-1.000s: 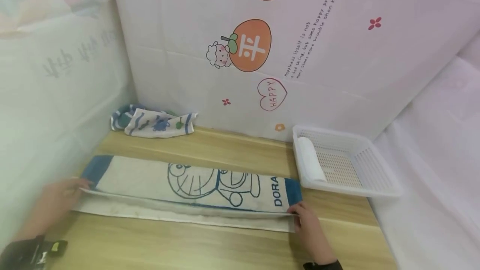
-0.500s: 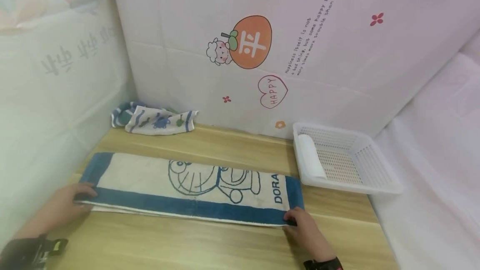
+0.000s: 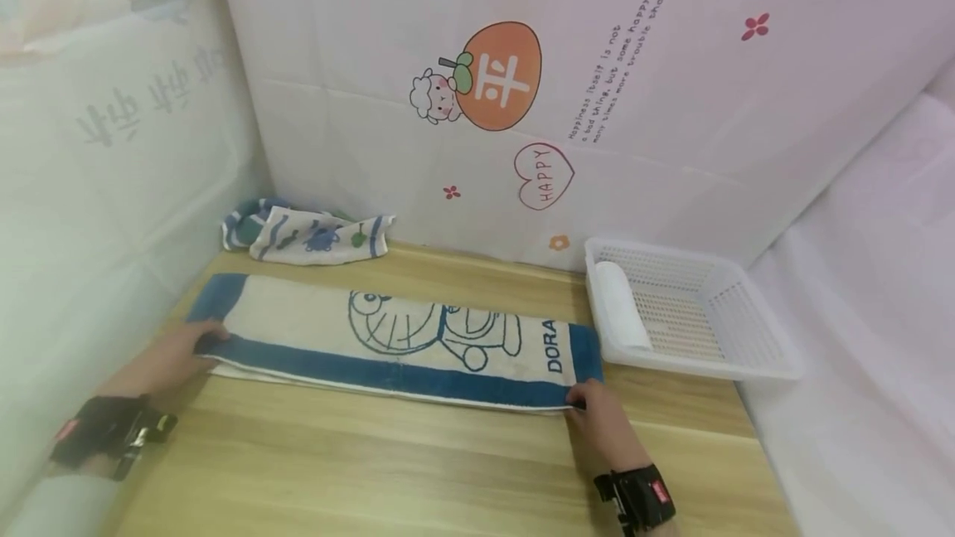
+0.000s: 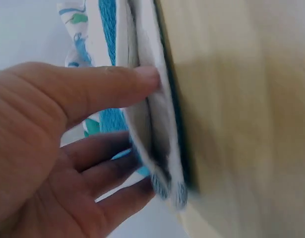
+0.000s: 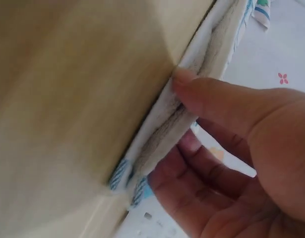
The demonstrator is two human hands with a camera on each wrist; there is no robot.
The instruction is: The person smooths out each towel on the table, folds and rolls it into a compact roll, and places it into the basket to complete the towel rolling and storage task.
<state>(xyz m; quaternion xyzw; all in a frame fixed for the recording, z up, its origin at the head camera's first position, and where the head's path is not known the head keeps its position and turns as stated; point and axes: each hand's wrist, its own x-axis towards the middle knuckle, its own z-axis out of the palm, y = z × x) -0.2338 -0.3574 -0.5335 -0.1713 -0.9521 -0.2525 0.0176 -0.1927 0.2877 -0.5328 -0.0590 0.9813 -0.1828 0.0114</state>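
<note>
A white towel [image 3: 298, 313] with blue borders, a blue cartoon outline and the letters "DORA" lies folded into a long strip across the table. My left hand [image 3: 175, 355] holds the near left corner. In the left wrist view, the thumb [image 4: 147, 79] presses on the layered open edge while the other fingers lie over the top side. At the near right corner, my right hand [image 3: 600, 417] pinches the same edge. The right wrist view shows its thumb [image 5: 184, 82] against the lower layer, fingers on the other face. Both long edges run roughly together along the front.
A white plastic basket [image 3: 753, 367] stands at the back right, with a white roll [image 3: 622, 305] along its left side. A crumpled patterned cloth [image 3: 321, 237] lies in the back left corner. Printed fabric walls [image 3: 358, 139] enclose the wooden table [image 3: 388, 471].
The towel's near flap came down over the top, showing a blue border along the front. Both hands then moved the folded towel away from the body, towards the back wall.
</note>
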